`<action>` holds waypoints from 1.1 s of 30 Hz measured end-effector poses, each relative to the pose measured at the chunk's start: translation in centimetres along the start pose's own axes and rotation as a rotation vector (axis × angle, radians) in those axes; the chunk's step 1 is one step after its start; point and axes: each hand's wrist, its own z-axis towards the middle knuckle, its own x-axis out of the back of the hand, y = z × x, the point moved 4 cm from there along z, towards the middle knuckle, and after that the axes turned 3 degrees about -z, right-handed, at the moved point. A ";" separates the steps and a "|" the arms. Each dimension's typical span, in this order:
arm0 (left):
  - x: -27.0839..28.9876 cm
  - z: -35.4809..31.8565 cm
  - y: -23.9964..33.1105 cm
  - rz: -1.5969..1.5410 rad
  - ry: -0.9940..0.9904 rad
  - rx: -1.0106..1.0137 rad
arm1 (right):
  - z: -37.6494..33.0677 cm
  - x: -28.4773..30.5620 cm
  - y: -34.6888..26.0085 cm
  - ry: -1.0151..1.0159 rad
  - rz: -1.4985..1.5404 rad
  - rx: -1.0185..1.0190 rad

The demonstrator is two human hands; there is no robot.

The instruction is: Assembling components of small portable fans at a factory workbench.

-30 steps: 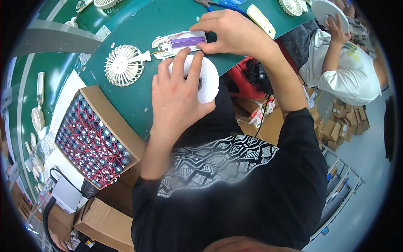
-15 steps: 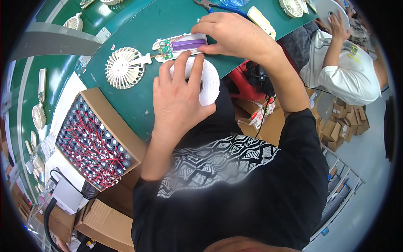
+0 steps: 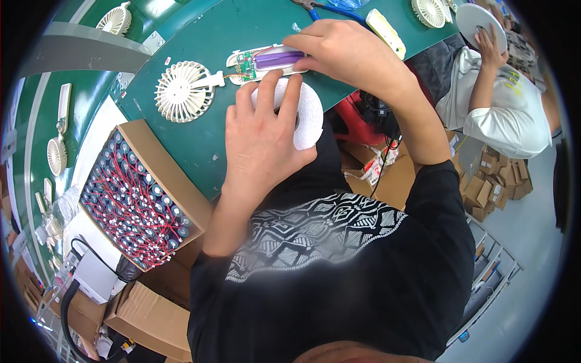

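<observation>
The left hand [image 3: 260, 136] is gripping a round white roll [image 3: 311, 118]; the right hand [image 3: 345, 48] is pinching an oblong white plastic shell [image 3: 261, 75] containing a purple cylinder [image 3: 275, 59].

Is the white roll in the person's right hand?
No, the left hand holds the white roll, while the right hand is at the white casing.

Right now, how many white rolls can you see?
2: one white roll is in your left hand; the other roll is at the upper right, in a co-worker's hand. More could be hidden.
</observation>
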 end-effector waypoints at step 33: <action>-1.0 -7.1 0.0 -0.309 0.043 -0.264 | 0.2 -3.3 0.7 0.191 0.213 0.021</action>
